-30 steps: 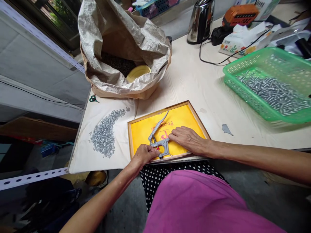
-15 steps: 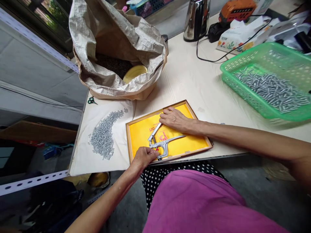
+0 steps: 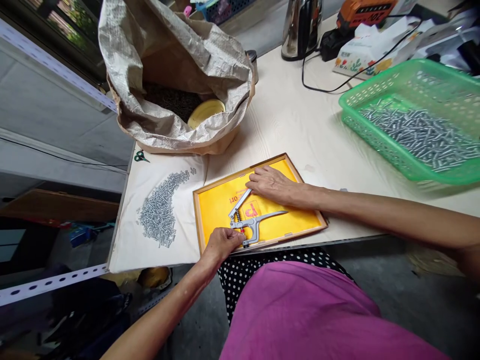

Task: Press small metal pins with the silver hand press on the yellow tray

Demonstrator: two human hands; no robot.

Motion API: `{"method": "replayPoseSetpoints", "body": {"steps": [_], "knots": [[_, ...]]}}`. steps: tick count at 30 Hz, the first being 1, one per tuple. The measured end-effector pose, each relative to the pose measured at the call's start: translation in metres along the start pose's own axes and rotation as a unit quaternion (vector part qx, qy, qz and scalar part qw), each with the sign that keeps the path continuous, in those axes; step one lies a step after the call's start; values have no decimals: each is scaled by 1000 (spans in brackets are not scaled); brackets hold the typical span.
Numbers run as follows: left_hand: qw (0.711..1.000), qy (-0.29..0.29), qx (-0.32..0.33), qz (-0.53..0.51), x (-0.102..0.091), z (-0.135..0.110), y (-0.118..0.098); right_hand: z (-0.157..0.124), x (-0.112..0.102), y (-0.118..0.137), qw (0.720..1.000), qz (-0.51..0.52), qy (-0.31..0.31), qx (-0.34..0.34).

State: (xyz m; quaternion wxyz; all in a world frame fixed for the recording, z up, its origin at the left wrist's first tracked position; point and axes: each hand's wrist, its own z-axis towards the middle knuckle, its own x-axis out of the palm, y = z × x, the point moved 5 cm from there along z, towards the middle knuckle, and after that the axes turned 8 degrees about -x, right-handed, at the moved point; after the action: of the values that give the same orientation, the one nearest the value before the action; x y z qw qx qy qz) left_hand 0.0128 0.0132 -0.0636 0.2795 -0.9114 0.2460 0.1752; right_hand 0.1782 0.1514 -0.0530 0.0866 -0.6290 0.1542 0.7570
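Pliers (image 3: 255,221) have their head at the left hand's (image 3: 222,243) bunched fingertips, whose grip cannot be told; the right hand's (image 3: 273,186) fingers close over the raised upper handle (image 3: 240,202); the lower handle (image 3: 273,214) points right, untouched, inside the shallow tray (image 3: 198,220).

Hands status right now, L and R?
Left hand: closed in a pinch at the head of the gray pliers; what it pinches can't be made out.
Right hand: closed on the end of the pliers' upper handle.
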Motion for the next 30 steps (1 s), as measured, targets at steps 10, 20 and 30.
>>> {"method": "replayPoseSetpoints", "body": {"steps": [10,20,30], "knots": [[1000,0,2,-24,1,-2,-2,-35,0,18,998,54,19,-18],[980,-138,89,112,-5,-20,-11,-41,1,26,995,102,-12,-5],[822,-247,358,369,17,-11,-81,-26,-22,50,996,73,-34,35]]}}
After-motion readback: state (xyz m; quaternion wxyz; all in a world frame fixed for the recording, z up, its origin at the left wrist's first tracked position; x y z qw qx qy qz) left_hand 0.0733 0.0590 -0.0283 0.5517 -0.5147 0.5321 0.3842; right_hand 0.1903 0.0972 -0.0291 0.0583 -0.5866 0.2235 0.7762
